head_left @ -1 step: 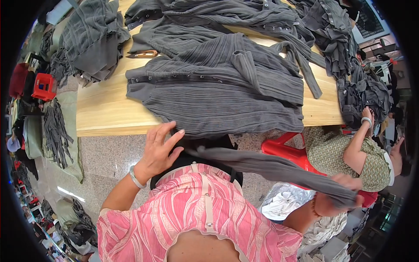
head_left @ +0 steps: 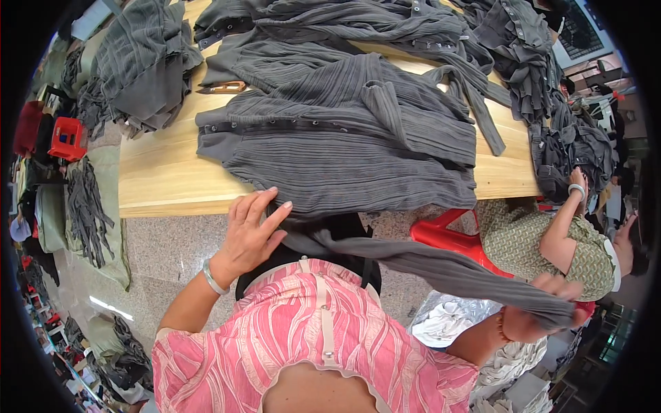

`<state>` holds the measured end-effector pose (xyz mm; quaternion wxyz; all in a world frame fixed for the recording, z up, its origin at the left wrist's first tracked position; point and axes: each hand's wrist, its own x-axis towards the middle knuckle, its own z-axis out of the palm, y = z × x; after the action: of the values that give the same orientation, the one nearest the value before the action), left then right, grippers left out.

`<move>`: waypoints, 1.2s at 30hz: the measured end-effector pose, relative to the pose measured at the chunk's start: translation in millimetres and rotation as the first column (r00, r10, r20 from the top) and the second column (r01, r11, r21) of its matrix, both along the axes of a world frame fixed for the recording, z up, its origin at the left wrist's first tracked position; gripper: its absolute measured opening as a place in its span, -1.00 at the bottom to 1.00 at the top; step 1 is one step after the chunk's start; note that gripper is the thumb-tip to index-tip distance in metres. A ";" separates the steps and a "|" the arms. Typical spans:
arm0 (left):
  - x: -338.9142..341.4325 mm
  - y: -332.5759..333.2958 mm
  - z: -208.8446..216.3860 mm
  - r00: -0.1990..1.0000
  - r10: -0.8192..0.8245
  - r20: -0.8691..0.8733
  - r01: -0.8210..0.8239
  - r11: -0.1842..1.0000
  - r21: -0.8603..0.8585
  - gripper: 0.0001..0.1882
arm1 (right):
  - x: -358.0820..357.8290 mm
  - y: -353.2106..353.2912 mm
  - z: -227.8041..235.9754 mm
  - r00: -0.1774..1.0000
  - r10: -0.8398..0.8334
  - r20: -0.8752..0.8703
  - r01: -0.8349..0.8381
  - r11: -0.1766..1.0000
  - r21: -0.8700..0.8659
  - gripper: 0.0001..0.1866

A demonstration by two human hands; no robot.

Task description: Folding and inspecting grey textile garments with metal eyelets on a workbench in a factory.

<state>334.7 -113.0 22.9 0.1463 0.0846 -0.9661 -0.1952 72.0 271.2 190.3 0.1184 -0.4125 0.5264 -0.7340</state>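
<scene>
A dark grey ribbed cardigan (head_left: 330, 172) with a row of snaps along its front lies spread on the wooden table (head_left: 165, 182). At its near edge, my left hand (head_left: 249, 230) rests with fingers spread, the fingertips touching the cloth. My right hand (head_left: 551, 303), slightly blurred, is closed round the end of a long grey ribbed sleeve (head_left: 441, 268). The sleeve hangs stretched across my front, off the table's near side. Where it joins the garment, beside my left hand, is partly hidden.
Small thread snips (head_left: 224, 88) lie left of the cardigan. More grey garments (head_left: 330, 20) cover the far side, with piles at left (head_left: 141, 65) and right (head_left: 516, 62). A red stool (head_left: 458, 241) and a co-worker's arm (head_left: 561, 224) are at right; white cloth (head_left: 447, 320) sits below.
My right hand has moved slightly right and down with the sleeve end, and the sleeve has shifted with it. My left hand stays at the cardigan's near edge.
</scene>
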 end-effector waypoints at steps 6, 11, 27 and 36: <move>-13.5 -26.0 4.2 0.972 -0.165 0.167 0.180 0.981 -0.077 -0.23 | -29.5 -10.6 55.2 0.912 -0.401 -0.088 0.344 0.863 -0.369 -0.66; -10.2 -41.4 0.2 0.977 -0.201 0.065 0.210 0.961 -0.180 -0.51 | -92.1 32.4 92.4 0.943 -0.286 -0.169 0.222 0.921 -0.320 -0.52; -115.7 -107.3 33.1 0.978 0.087 0.190 -0.153 0.916 0.372 -0.85 | -310.1 58.7 14.3 0.506 -0.670 -0.543 0.855 0.308 0.416 -0.72; -119.9 -117.0 36.5 0.939 0.126 0.320 -0.237 0.910 0.339 -0.83 | -301.9 29.0 6.1 0.477 -0.835 -0.275 0.879 0.461 0.124 -0.73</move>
<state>214.8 -230.0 59.3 0.0016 0.2289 -0.9100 -0.3457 -229.9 300.3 196.4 -0.2638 -0.1350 0.7573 -0.5819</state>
